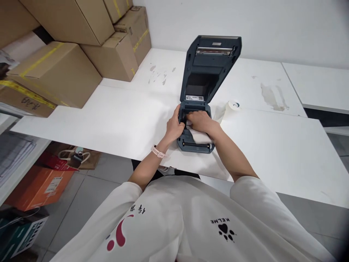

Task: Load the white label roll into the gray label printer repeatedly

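A dark grey label printer (195, 147) stands on the white table with its lid (201, 65) raised. My left hand (175, 127) grips the printer's left side wall, with the thumb over the inner edge and the fingers along the outside. Inside the bay, my right hand (200, 121) is closed over a white label roll (201, 137), its fingers curled at the roll's left end. The fingertips are partly hidden in the dark interior. To the right of the printer, a second roll of white labels (231, 107) lies on the table with a loose strip trailing toward the printer.
Cardboard boxes (57, 74) are stacked at the back left of the white table (272, 145). A white wall (245, 22) rises behind it. On the floor at the lower left are an orange box (40, 187) and a dark green box (24, 233).
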Available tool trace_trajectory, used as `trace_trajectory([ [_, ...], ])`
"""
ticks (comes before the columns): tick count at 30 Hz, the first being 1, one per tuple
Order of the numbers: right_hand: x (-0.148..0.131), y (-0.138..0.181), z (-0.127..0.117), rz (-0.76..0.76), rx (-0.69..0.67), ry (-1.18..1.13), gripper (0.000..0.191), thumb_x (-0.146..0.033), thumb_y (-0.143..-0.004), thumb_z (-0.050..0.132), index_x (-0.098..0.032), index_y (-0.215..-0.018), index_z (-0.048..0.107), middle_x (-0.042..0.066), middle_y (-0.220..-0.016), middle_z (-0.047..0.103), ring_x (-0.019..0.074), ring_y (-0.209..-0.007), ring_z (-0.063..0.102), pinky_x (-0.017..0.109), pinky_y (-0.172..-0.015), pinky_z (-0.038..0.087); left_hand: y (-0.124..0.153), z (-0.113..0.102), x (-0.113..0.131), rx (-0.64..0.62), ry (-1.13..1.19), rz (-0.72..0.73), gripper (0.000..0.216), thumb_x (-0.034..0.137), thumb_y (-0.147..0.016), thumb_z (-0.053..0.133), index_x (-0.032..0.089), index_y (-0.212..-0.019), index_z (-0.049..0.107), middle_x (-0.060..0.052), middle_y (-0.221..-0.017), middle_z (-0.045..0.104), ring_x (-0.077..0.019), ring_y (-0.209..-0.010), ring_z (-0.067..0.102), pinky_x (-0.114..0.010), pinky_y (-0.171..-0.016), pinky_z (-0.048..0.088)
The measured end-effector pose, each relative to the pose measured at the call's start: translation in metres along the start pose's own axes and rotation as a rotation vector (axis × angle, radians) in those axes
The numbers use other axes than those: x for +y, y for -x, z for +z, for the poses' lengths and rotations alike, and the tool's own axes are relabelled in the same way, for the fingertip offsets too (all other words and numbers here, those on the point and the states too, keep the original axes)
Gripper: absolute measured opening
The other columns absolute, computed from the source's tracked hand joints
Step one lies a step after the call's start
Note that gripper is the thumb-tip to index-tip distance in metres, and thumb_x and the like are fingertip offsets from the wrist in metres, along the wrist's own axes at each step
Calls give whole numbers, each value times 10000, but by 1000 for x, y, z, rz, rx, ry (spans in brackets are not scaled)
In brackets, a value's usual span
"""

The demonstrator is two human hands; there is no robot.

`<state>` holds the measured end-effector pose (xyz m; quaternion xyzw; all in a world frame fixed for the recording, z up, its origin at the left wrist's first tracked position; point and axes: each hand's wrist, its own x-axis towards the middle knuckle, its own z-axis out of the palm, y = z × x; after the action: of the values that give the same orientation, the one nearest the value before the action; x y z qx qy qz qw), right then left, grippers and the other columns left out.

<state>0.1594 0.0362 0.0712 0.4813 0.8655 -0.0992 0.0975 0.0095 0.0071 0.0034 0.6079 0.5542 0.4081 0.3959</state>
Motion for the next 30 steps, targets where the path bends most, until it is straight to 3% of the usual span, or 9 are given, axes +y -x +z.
trace_trajectory([
  [3, 12, 21, -9, -132, 38, -160, 398, -153, -851, 611, -163, -1231, 733, 144, -1226, 756, 345, -1113, 709, 438, -913, 547, -1, 0, -5, 4, 38, 6, 900, 128, -764, 644, 287, -1605, 365, -96, -1391, 693, -377, -1395, 571, -535, -1171, 421],
  [7, 50, 97, -10, -280, 359, -731, 329, -364, -869, 721, -274, -1185, 736, 58, -1213, 744, 261, -1078, 697, 408, -967, 551, 3, -1, -2, -11, 99, 2, 848, 141, -802, 658, 320, -1585, 389, -77, -1450, 659, -355, -1397, 574, -514, -1174, 433],
  [12, 103, 163, 49, 136, 541, -1038, 303, -389, -778, 843, -297, -1050, 745, 54, -1107, 753, 249, -1064, 679, 427, -971, 541, 6, -2, 3, 1, 95, -42, 820, 123, -807, 641, 303, -1574, 415, -90, -1476, 634, -357, -1415, 555, -513, -1179, 431],
  [15, 126, 160, 90, 392, 577, -1127, 418, -421, -652, 915, -257, -994, 739, 67, -1095, 750, 221, -922, 671, 406, -854, 570, 6, 0, 0, -6, 103, -28, 824, 118, -805, 621, 303, -1577, 402, -89, -1521, 598, -343, -1453, 520, -516, -1205, 402],
  [18, 144, 147, 110, 458, 521, -1192, 515, -428, -596, 940, -244, -1035, 743, 69, -1067, 751, 208, -856, 686, 380, -775, 579, 4, 2, -5, -5, 137, -15, 836, 125, -802, 633, 307, -1578, 383, -87, -1568, 559, -329, -1484, 493, -505, -1222, 387],
  [21, 166, 134, 105, 409, 684, -1233, 501, -409, -660, 916, -269, -1103, 726, 119, -1130, 750, 262, -1052, 710, 389, -870, 571, 3, 4, -7, 2, 160, -15, 844, 124, -805, 643, 288, -1585, 365, -105, -1596, 531, -323, -1503, 473, -507, -1236, 373],
  [24, 191, 113, 90, 460, 860, -1239, 585, -313, -669, 911, -291, -1196, 656, 190, -1374, 652, 285, -1325, 602, 373, -997, 513, 3, 5, -8, 4, 183, -9, 849, 119, -813, 639, 279, -1594, 349, -118, -1606, 518, -318, -1501, 477, -513, -1228, 387],
  [27, 205, 83, 77, 499, 740, -1269, 699, -212, -585, 931, -252, -1217, 635, 222, -1467, 585, 294, -1343, 581, 361, -986, 510, 3, 5, -9, 6, 202, -21, 855, 129, -817, 648, 285, -1598, 339, -122, -1615, 506, -317, -1511, 468, -515, -1222, 398],
  [30, 204, 56, 71, 474, 602, -1305, 641, -212, -518, 947, -196, -1097, 674, 203, -1233, 716, 269, -1065, 691, 359, -845, 557, 3, 5, -10, 1, 192, -36, 874, 114, -808, 632, 283, -1607, 320, -127, -1604, 519, -313, -1512, 470, -517, -1224, 397],
])
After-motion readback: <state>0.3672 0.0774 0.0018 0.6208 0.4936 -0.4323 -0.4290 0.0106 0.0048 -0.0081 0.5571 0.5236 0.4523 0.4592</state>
